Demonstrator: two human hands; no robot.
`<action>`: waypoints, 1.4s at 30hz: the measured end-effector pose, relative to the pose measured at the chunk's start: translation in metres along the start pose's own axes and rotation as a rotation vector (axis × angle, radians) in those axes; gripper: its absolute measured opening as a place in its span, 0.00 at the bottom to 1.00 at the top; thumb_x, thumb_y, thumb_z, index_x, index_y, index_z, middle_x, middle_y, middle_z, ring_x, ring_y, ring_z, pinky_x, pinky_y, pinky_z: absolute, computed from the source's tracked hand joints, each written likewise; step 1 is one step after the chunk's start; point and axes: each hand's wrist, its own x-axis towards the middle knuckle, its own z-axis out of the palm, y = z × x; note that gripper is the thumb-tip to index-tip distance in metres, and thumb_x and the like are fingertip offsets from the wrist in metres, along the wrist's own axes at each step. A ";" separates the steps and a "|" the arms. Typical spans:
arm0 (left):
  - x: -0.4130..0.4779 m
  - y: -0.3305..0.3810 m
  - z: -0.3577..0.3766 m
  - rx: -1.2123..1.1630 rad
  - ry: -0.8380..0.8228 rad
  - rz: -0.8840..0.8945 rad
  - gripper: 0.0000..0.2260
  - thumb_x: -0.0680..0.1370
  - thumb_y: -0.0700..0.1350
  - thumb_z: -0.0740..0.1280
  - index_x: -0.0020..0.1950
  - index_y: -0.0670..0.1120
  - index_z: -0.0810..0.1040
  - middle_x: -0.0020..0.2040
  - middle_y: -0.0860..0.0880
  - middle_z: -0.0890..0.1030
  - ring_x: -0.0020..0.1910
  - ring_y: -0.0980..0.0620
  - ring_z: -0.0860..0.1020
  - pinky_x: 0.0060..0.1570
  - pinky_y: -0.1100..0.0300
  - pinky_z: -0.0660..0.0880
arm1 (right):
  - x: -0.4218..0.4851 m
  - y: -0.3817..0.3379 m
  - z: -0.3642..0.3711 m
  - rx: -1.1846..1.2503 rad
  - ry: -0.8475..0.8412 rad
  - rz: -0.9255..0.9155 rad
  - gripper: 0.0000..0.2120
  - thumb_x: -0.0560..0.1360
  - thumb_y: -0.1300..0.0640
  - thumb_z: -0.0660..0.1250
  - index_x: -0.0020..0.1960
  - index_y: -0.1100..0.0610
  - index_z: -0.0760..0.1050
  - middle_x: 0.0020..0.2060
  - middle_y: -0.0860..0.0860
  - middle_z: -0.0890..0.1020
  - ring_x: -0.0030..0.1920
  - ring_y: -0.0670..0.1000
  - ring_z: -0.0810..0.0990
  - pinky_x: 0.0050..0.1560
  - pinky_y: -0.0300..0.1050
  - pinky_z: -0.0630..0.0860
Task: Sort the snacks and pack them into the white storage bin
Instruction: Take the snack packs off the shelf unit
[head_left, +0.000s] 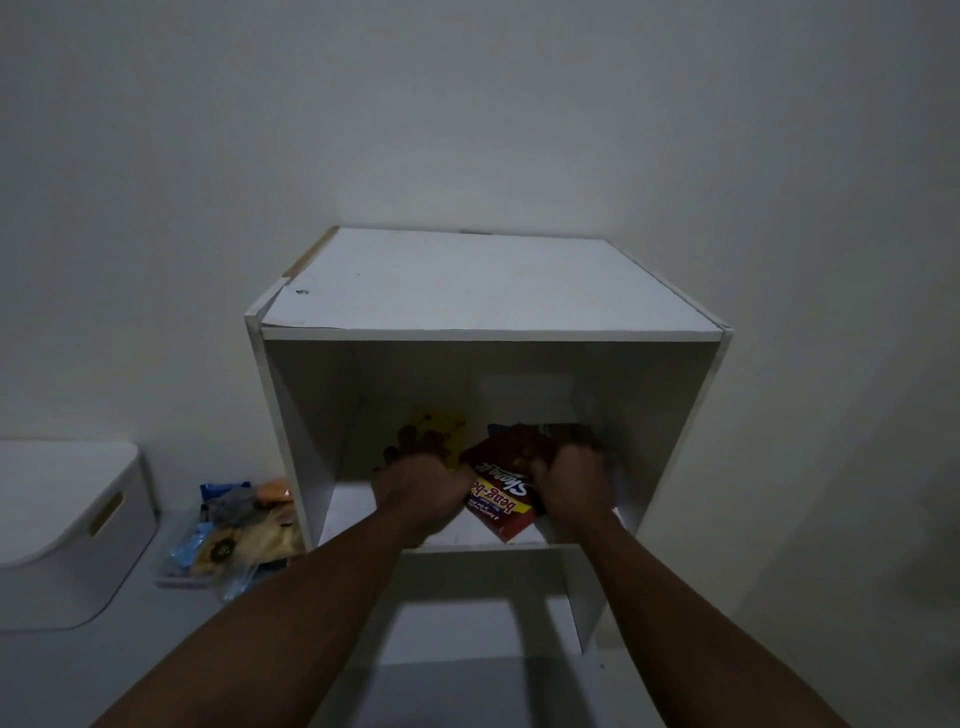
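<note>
Both hands were in white shelf cube (493, 280): R hand (571, 483) gripped red snack pack (498, 501), L hand (421, 480) fingers spread over yellow pack (439, 422); other snacks (234, 530) sat btw cube & white storage bin (67, 519).

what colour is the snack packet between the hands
The snack packet is dark red with white lettering; head view.

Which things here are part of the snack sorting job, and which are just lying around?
Job: red snack packet, yellow packet, snack pile on the floor, white storage bin, left hand, right hand.
Just there: white shelf unit, wall.
</note>
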 end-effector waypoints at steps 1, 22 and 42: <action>-0.002 -0.001 0.002 -0.013 0.041 0.015 0.23 0.71 0.69 0.58 0.40 0.49 0.75 0.41 0.49 0.79 0.44 0.47 0.76 0.53 0.52 0.73 | -0.006 -0.001 0.007 0.006 -0.053 0.056 0.27 0.77 0.38 0.63 0.65 0.57 0.73 0.62 0.60 0.77 0.63 0.61 0.75 0.64 0.59 0.73; -0.008 -0.015 0.015 -0.057 0.183 0.104 0.28 0.66 0.66 0.63 0.62 0.54 0.74 0.62 0.45 0.75 0.58 0.39 0.76 0.57 0.46 0.73 | -0.031 -0.009 0.039 -0.226 0.150 -0.345 0.26 0.77 0.46 0.66 0.72 0.50 0.65 0.59 0.55 0.78 0.44 0.58 0.84 0.40 0.50 0.81; -0.016 -0.021 0.010 -0.271 0.186 0.204 0.25 0.70 0.64 0.65 0.63 0.55 0.75 0.64 0.43 0.73 0.62 0.39 0.72 0.57 0.48 0.75 | -0.032 -0.007 0.015 0.340 0.218 -0.207 0.19 0.77 0.58 0.68 0.68 0.53 0.75 0.58 0.53 0.78 0.55 0.52 0.80 0.50 0.44 0.77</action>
